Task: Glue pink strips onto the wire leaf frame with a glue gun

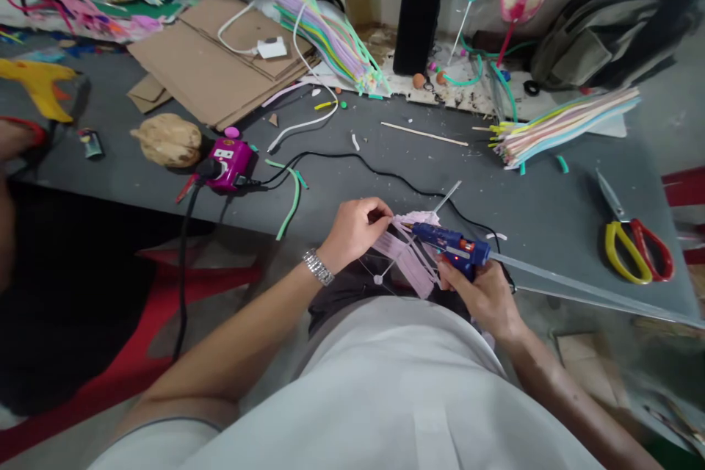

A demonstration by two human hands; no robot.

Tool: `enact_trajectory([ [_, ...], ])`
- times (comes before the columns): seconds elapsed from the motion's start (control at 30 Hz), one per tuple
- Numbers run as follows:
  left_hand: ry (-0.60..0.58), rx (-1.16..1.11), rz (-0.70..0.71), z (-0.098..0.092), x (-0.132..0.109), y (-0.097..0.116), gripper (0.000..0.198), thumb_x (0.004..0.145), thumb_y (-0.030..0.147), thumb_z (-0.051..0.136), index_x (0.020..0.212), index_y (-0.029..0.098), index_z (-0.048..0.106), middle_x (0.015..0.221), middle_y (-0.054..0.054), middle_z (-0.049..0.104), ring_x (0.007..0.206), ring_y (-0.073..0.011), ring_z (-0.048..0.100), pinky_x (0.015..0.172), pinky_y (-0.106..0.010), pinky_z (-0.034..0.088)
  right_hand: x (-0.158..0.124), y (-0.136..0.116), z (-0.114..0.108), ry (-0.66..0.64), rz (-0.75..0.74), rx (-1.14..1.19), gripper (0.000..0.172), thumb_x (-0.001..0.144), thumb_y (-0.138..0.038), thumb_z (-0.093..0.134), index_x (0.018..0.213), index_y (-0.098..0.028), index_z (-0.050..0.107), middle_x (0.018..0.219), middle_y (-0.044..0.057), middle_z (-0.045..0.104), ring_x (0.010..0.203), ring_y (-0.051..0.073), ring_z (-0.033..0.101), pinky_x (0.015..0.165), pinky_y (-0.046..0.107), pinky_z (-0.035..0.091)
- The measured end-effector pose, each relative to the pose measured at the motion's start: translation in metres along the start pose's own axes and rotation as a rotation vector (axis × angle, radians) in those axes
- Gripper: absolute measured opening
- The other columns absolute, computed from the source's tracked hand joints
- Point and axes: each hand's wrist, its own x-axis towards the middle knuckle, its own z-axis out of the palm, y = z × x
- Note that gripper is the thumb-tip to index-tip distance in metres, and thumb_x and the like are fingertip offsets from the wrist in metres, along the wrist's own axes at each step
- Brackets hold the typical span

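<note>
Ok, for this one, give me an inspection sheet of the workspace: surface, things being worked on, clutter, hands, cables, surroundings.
Surface: grey table, scattered with small scraps.
Work things: blue glue gun, red light showing, clear glue stick trailing from its back; lilac piece by its nozzle.
Clutter: cardboard, pipe-cleaner bundles, scissors.
Hands: left hand pinches the lilac piece; right hand grips the glue gun.
Cables: thin black cable runs from the purple power block toward the right hand; white cable lies farther back.
Surroundings: backpack at back right; another person's arm at the left edge.
</note>
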Motion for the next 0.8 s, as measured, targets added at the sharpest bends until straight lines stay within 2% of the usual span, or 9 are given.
enact_trajectory([
  [0.13, 0.004, -0.093, -0.039, 0.0, 0.003, 0.002, 0.009, 0.082, 0.015, 0.069, 0.077, 0.019, 0.074, 0.072, -0.001, 0.076, 0.066, -0.0144, 0.066, 0.065, -0.025, 0.048, -0.002, 0.011, 0.006, 0.056, -0.097, -0.17, 0.038, 0.09, -0.055, 0.067, 0.087, -0.017, 0.072, 0.076, 0.005, 0.073, 0.069, 0.02, 0.064, 0.067, 0.03, 0.053],
  [0.27, 0.006, -0.235, -0.118, -0.001, 0.006, 0.002, 0.006, 0.081, 0.02, 0.071, 0.077, 0.018, 0.076, 0.075, -0.003, 0.077, 0.068, -0.015, 0.068, 0.065, -0.025, 0.05, -0.001, 0.018, 0.008, 0.071, -0.176, -0.265, 0.034, 0.095, -0.052, 0.063, 0.093, -0.019, 0.069, 0.077, 0.003, 0.07, 0.067, 0.017, 0.06, 0.065, 0.027, 0.049],
  [0.5, 0.025, -0.342, -0.192, 0.001, 0.009, -0.001, 0.008, 0.077, 0.016, 0.066, 0.078, 0.017, 0.074, 0.074, -0.004, 0.077, 0.067, -0.0155, 0.07, 0.062, -0.025, 0.052, 0.005, 0.003, 0.01, 0.006, -0.307, -0.399, 0.028, 0.1, -0.047, 0.057, 0.086, -0.023, 0.059, 0.07, -0.002, 0.058, 0.062, 0.015, 0.053, 0.062, 0.027, 0.042],
  [0.8, 0.051, -0.416, -0.185, 0.004, 0.012, -0.007, 0.009, 0.075, 0.012, 0.062, 0.075, 0.017, 0.069, 0.069, -0.002, 0.074, 0.065, -0.015, 0.07, 0.061, -0.024, 0.052, 0.013, 0.003, 0.015, 0.064, -0.454, -0.625, 0.023, 0.1, -0.043, 0.055, 0.097, -0.022, 0.063, 0.077, 0.002, 0.065, 0.066, 0.017, 0.059, 0.064, 0.027, 0.042],
])
